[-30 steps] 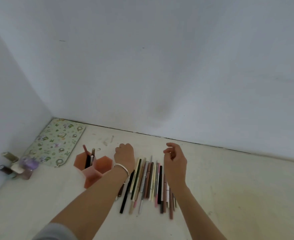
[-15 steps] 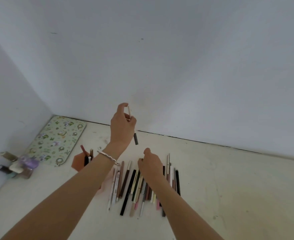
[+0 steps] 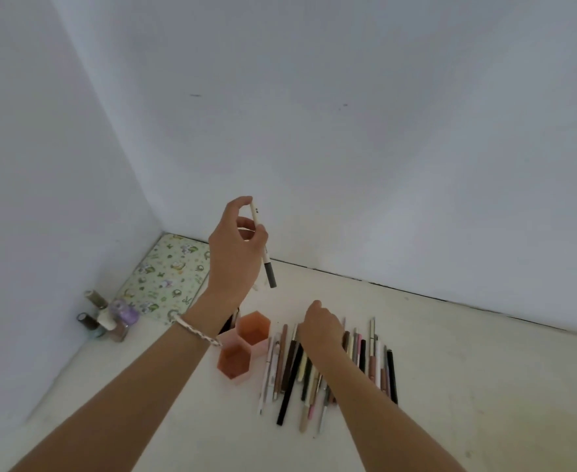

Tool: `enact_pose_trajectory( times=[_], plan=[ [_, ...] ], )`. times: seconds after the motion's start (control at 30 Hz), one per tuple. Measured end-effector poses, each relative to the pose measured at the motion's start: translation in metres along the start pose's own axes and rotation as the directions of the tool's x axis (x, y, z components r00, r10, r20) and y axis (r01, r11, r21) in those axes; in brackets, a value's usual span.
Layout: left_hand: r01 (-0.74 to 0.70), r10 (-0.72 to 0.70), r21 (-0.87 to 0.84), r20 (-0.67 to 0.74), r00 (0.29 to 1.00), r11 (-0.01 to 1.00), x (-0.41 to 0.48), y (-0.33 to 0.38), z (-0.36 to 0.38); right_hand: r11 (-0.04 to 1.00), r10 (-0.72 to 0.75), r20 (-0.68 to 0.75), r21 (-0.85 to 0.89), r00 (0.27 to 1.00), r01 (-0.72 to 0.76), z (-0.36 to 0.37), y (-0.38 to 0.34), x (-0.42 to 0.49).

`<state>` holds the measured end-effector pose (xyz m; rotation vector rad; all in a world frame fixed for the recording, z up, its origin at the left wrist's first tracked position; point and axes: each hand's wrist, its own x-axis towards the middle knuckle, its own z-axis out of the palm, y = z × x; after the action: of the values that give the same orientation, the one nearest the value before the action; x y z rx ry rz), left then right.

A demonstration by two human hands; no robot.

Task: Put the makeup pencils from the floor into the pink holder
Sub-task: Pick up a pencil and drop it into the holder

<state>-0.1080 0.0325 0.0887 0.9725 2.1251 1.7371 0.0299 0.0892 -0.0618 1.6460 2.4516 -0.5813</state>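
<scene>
My left hand is raised above the floor and holds a white makeup pencil with a grey cap, tip pointing down, above the pink holder. The holder has hexagonal cups; my left wrist hides its far-left part, where a dark pencil end shows. A row of several makeup pencils lies on the floor to the right of the holder. My right hand rests palm down on the top of that row, fingers curled over the pencils; I cannot tell whether it grips one.
A flowery green mat lies in the corner by the walls. Several small nail polish bottles stand left of the holder. White walls close off the left and back. The pale floor stretches to the right.
My left hand with the white pencil has stayed raised and shifted slightly over the holder. My right hand remains on the pencil row. The camera has moved, bringing the holder into fuller view.
</scene>
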Motion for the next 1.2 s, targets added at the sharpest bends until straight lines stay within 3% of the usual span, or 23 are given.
enact_pose_trajectory(
  times=[0.23,0.37,0.47,0.57,0.73,0.8,0.87,0.97,1.03,1.2],
  plan=[
    [-0.014,0.014,-0.018,0.020,1.000,1.000,-0.008,0.000,-0.010,0.988,0.027,-0.021,0.153,0.999,-0.023,0.007,-0.003,0.001],
    [-0.017,0.018,-0.033,0.031,0.999,0.999,-0.011,0.002,-0.008,0.953,0.013,-0.133,0.302,0.991,0.028,-0.013,0.009,-0.001],
    [-0.023,0.024,-0.045,0.030,0.999,0.999,-0.012,0.007,-0.006,0.844,0.085,-0.260,0.532,0.962,0.070,-0.041,0.010,-0.003],
    [-0.093,0.087,-0.076,-0.071,0.994,0.993,-0.009,0.011,-0.021,0.699,0.127,-0.403,0.685,0.906,0.207,-0.076,0.003,-0.007],
    [-0.186,0.175,-0.012,-0.294,0.940,0.982,-0.020,-0.019,-0.068,0.497,0.135,-0.621,0.716,0.772,0.490,-0.119,-0.027,-0.033],
    [-0.190,0.202,0.072,-0.258,0.945,0.979,-0.035,-0.041,-0.074,0.422,0.138,-0.666,0.709,0.733,0.565,-0.123,-0.044,-0.047],
    [-0.156,0.173,0.128,-0.129,0.976,0.979,-0.051,-0.065,-0.074,0.383,0.114,-0.707,0.680,0.698,0.626,-0.118,-0.058,-0.060],
    [-0.160,0.146,0.291,0.070,0.987,0.943,-0.071,-0.093,-0.075,0.367,0.048,-0.738,0.640,0.673,0.675,-0.100,-0.075,-0.073],
    [-0.182,0.153,0.377,0.105,0.983,0.908,-0.076,-0.102,-0.079,0.378,-0.011,-0.726,0.634,0.688,0.675,-0.083,-0.082,-0.079],
    [-0.137,0.167,0.266,-0.093,0.982,0.954,-0.070,-0.090,-0.098,0.560,-0.315,-0.636,0.475,0.704,0.679,-0.037,-0.090,-0.086]
  ],
)
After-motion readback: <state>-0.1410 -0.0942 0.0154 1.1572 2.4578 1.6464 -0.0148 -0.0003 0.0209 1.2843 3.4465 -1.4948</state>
